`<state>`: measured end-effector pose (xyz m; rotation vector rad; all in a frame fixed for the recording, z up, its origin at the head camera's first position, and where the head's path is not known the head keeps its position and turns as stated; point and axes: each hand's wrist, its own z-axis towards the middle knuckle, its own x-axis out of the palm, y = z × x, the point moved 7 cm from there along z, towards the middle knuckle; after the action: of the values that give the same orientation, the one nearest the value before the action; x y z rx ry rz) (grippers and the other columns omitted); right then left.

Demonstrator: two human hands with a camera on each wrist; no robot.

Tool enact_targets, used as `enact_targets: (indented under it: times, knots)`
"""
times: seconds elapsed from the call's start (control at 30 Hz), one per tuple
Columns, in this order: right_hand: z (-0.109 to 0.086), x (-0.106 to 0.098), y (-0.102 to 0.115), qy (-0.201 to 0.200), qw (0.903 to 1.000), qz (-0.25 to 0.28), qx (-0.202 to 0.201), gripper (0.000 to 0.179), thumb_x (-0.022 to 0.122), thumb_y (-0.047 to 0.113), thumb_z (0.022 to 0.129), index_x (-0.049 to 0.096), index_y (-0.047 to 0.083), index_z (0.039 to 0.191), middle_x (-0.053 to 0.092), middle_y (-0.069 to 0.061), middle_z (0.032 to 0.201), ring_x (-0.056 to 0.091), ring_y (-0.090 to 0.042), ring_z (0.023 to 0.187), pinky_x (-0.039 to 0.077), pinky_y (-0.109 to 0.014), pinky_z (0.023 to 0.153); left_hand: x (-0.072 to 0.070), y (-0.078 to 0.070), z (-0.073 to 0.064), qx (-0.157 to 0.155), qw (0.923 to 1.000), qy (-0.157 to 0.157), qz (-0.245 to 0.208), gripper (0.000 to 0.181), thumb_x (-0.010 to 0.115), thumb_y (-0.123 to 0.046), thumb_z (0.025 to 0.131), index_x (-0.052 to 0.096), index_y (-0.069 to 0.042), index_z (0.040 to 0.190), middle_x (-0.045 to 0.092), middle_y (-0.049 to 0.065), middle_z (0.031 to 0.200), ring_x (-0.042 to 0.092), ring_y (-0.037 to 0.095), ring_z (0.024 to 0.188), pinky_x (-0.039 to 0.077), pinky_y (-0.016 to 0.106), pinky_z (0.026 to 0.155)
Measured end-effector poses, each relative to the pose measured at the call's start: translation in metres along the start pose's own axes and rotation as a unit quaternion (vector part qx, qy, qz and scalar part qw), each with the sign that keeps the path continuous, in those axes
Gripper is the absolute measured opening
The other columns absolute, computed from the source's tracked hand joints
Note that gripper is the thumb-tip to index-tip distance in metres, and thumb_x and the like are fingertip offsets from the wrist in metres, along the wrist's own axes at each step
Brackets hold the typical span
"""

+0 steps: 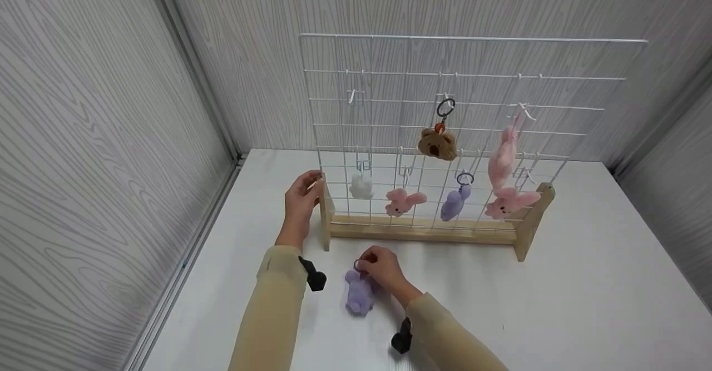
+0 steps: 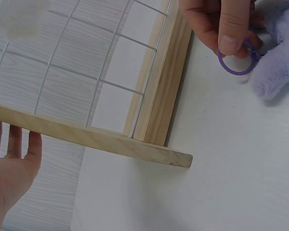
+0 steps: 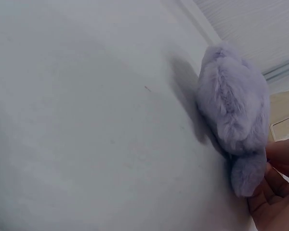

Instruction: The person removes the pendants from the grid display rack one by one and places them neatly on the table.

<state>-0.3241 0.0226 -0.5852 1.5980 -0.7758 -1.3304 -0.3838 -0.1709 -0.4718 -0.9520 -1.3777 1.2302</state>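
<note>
My right hand (image 1: pixel 382 266) pinches the purple ring (image 2: pixel 237 72) of a lilac plush keychain (image 1: pixel 359 296) between thumb and fingers. In the right wrist view the fluffy body (image 3: pixel 233 103) hangs close over the white table, its shadow beside it. My left hand (image 1: pixel 301 201) holds the upper part of the left wooden leg (image 1: pixel 326 221) of a white wire grid rack. Seen from the left wrist, several fingers (image 2: pixel 33 149) reach the leg's outer side; their tips are partly hidden.
On the grid's hooks hang a brown bear-head keychain (image 1: pixel 438 144), a white fluffy one (image 1: pixel 361 186), a lilac one (image 1: pixel 455 204) and several pink plush ones, including a rabbit (image 1: pixel 399 202). An upper-left hook (image 1: pixel 352 97) carries nothing. Wood-grain panels (image 1: pixel 83 137) enclose the table.
</note>
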Motion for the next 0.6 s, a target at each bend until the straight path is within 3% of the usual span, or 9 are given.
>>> enact_targets:
  times: [0.23,0.6]
  knots:
    - [-0.002,-0.007,-0.004,-0.010,0.9999,0.001,0.005,0.004,0.064,0.006,0.085,0.064,0.004,0.088,0.060,-0.003,0.078,0.055,-0.014,0.068,0.047,-0.027,0.058,0.000,0.001,0.002,0.000,1.0000,0.004,0.002,0.034,0.063,-0.023,0.090,0.057,-0.013,0.121,0.055,0.003,0.124,0.051,0.014,0.115,0.044,0.035,0.092]
    - [-0.005,-0.016,-0.009,0.004,0.9982,0.052,0.029,0.013,0.062,0.010,0.088,0.064,0.001,0.098,0.061,-0.005,0.080,0.056,-0.016,0.068,0.049,-0.030,0.056,0.000,0.000,0.000,-0.004,0.9999,-0.004,0.013,0.032,0.062,-0.022,0.091,0.057,-0.016,0.121,0.054,0.000,0.126,0.050,0.013,0.117,0.044,0.033,0.093]
